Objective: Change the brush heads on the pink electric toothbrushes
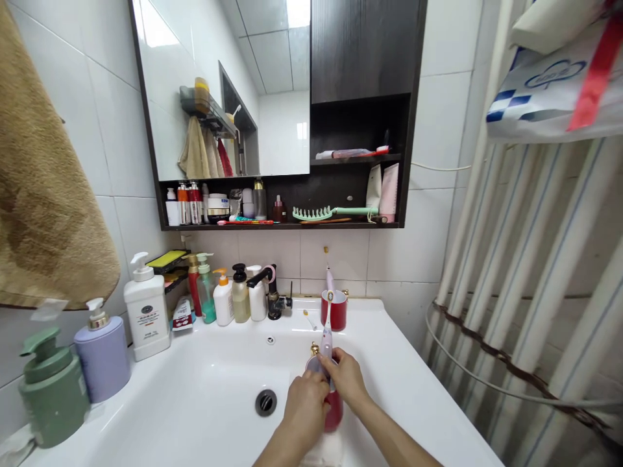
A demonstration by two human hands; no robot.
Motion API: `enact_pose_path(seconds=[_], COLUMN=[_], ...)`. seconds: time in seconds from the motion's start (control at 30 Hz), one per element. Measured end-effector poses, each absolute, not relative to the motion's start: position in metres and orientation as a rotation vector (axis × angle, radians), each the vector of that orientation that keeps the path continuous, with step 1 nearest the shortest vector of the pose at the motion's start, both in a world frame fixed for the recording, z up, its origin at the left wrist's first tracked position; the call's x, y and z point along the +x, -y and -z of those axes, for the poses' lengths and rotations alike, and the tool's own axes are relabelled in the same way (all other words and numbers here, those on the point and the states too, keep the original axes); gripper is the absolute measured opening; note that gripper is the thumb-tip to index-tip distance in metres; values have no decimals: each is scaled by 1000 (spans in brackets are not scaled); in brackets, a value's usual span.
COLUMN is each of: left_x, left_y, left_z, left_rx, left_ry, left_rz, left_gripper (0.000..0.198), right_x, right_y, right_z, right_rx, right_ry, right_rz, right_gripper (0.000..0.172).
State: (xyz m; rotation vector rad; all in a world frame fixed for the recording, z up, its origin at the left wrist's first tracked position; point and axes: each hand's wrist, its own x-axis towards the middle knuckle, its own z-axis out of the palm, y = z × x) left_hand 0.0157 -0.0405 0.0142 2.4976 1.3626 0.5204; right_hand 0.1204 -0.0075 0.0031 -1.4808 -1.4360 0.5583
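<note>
Over the right side of the sink, my left hand [304, 402] is closed around the left side of a red mug [335, 414] with a gold-coloured knob. My right hand [348, 377] grips an electric toothbrush [326, 337], light pink-white with its head up, which stands upright at the mug's mouth. The hands hide the lower handle and part of the mug. Behind them on the sink ledge sits a second red mug [339, 312] holding a pink electric toothbrush [329, 280]. Beside that mug lies a small brush head [310, 319]. Something white, perhaps a cloth [324, 452], shows below the held mug.
The white sink [204, 395] has a dark drain [265, 403] and a black faucet [274, 295]. Several pump bottles [241, 295] line its back left. Above hangs a mirror cabinet [360, 52] with a green hairbrush [335, 212]. Radiator pipes [525, 259] stand at right.
</note>
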Motion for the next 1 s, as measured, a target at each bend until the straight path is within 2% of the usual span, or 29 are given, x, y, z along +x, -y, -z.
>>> enact_pose_path(seconds=[0.33,0.67,1.0], left_x=[83,143,149], left_y=[19,-27,-68], left_z=[-76,-63,-58], left_rx=[2701,2699,2672], left_ry=[-1173,-1267,-1356], left_rz=[-635,-565,-641], left_gripper=[19,19,25], right_x=[201,246,253], right_y=[0,-40,-96], right_z=[-73,-61,-51], right_rx=[-1504,-1688,-1723], right_ry=[1358,1235,1265], right_rz=[-374,-249,-170], right_gripper=[32,27,28])
